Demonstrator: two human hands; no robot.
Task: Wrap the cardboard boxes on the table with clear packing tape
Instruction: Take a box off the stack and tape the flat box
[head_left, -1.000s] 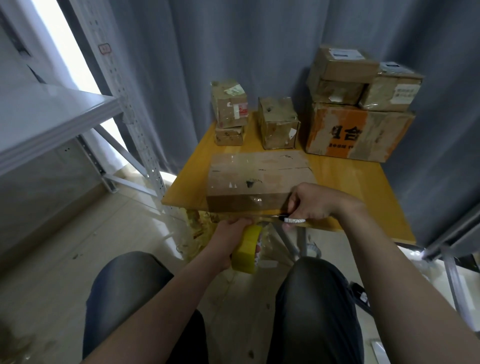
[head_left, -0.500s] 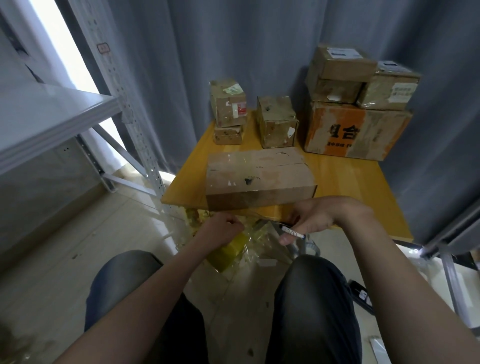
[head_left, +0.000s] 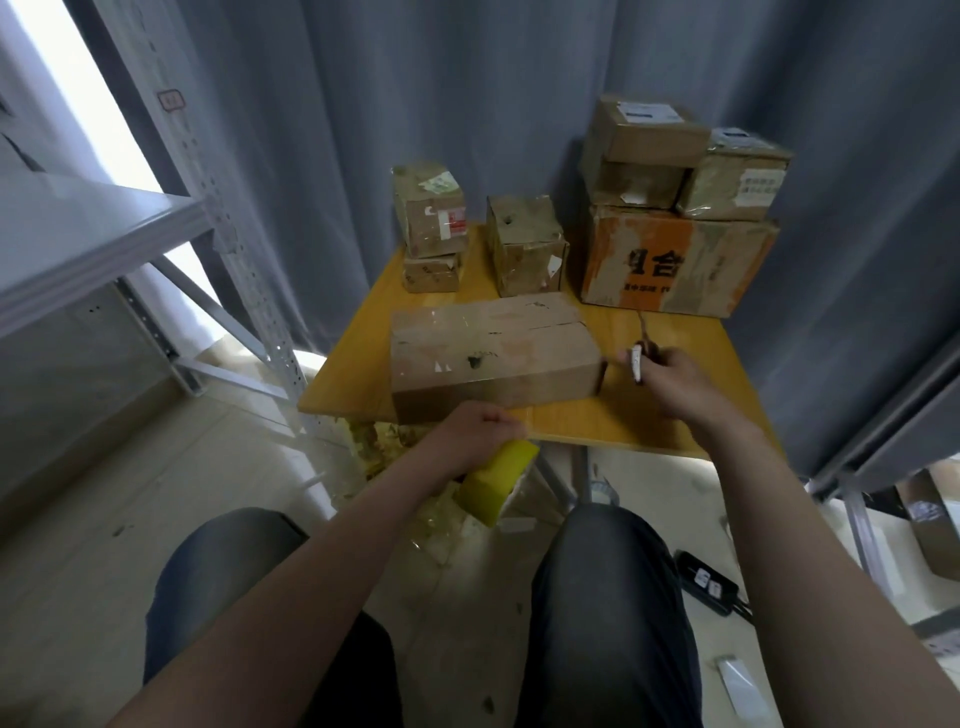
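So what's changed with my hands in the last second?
The right hand, holding a small tool, moved from the near edge of the long box to beside its right end, over the table. The left hand still grips the yellow tape roll below the table edge. The other boxes stayed put.

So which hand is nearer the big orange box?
Right. The right hand hovers over the table in front of the orange box; the left hand is at the near edge.

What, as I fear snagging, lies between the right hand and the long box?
In the head view, just bare table between the long box and the small tool the right hand grips.
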